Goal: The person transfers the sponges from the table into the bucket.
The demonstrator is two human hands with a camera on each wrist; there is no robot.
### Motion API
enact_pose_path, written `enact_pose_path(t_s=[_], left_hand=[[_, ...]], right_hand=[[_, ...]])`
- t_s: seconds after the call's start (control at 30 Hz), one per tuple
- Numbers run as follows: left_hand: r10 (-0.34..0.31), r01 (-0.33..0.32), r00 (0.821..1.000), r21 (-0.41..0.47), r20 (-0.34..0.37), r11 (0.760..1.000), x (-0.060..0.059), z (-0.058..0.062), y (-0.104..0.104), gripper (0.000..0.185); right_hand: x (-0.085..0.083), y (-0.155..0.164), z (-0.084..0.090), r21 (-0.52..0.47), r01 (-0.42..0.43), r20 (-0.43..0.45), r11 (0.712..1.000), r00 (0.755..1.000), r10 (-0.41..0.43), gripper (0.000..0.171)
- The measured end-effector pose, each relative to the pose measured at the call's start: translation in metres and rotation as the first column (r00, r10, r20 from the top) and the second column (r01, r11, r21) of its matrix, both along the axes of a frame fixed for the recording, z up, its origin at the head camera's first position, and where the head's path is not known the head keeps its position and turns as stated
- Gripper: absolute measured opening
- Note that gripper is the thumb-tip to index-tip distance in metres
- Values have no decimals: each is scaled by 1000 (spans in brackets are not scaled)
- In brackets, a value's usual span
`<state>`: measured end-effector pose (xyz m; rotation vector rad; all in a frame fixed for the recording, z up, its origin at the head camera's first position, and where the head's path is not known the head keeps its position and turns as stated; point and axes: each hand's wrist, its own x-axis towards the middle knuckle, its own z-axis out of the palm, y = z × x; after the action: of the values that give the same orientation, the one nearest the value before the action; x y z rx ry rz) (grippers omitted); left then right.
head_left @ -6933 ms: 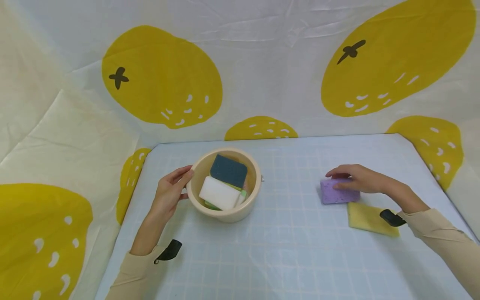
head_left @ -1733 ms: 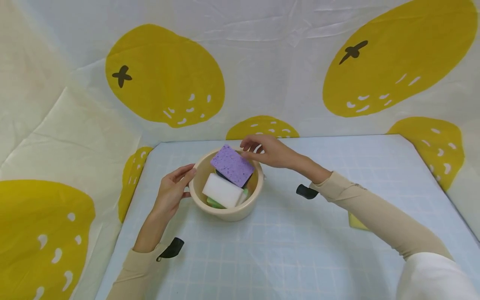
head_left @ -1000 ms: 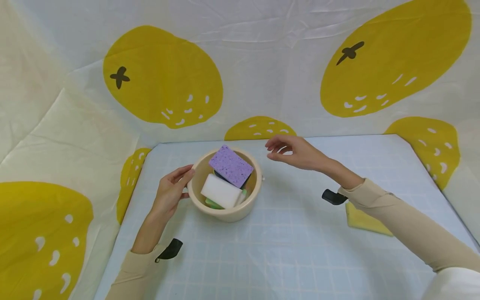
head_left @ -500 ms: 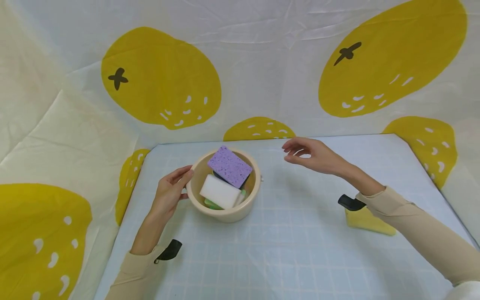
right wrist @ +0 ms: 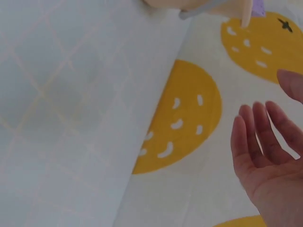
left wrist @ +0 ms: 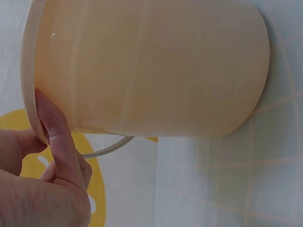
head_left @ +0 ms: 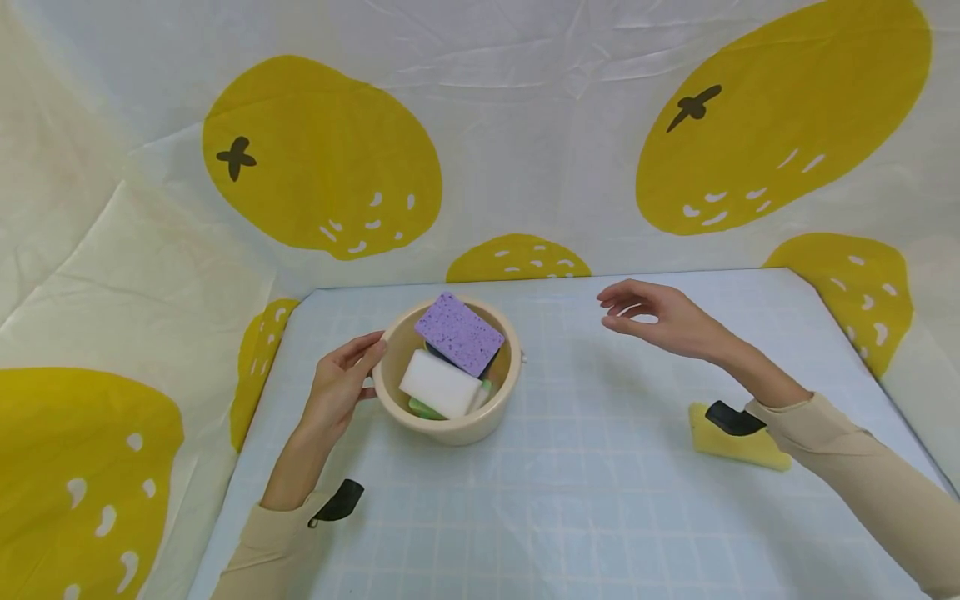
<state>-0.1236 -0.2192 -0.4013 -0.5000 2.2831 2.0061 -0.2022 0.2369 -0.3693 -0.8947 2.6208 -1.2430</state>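
A cream bucket (head_left: 465,431) stands left of centre on the table. My left hand (head_left: 342,379) pinches its rim at the left side; the left wrist view shows thumb and fingers on either side of the rim. Inside the bucket, a purple sponge (head_left: 460,333) leans on top of a dark one. A white sponge (head_left: 440,383) lies in front of them, with something green partly hidden beneath. My right hand (head_left: 667,317) hovers to the right of the bucket, holding nothing, its fingers loosely bent. A yellow sponge (head_left: 738,446) lies on the table under the right wrist.
The table (head_left: 585,500) has a pale blue checked cover. Behind it and at the sides hangs a white cloth (head_left: 540,125) with large yellow fruit prints. In the left wrist view a grey bucket handle (left wrist: 111,150) hangs at the far side.
The purple sponge went from the table into the bucket, onto the dark sponge, and my right hand let go of it. That hand then moved right, away from the bucket. My left hand stayed put.
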Motion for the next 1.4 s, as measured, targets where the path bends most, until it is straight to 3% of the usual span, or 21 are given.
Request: enact_pose_path(t_s=[0.3, 0.7, 1.0, 1.4], left_hand=[[-9, 9, 1000, -7, -18, 1000, 2, -1, -1, 54], [-6, 6, 1000, -6, -14, 1000, 1, -2, -1, 55], [-5, 5, 1000, 2, -19, 1000, 0, -1, 0, 53], [-6, 7, 1000, 8, -16, 1000, 1, 0, 1, 52]], right_hand=[[8, 30, -11, 38, 80, 37, 996, 996, -81, 37], [25, 79, -36, 74, 135, 16, 988, 990, -137, 40], [40, 109, -57, 124, 123, 53, 985, 990, -131, 40], [58, 140, -88, 123, 170, 93, 978, 979, -182, 41]])
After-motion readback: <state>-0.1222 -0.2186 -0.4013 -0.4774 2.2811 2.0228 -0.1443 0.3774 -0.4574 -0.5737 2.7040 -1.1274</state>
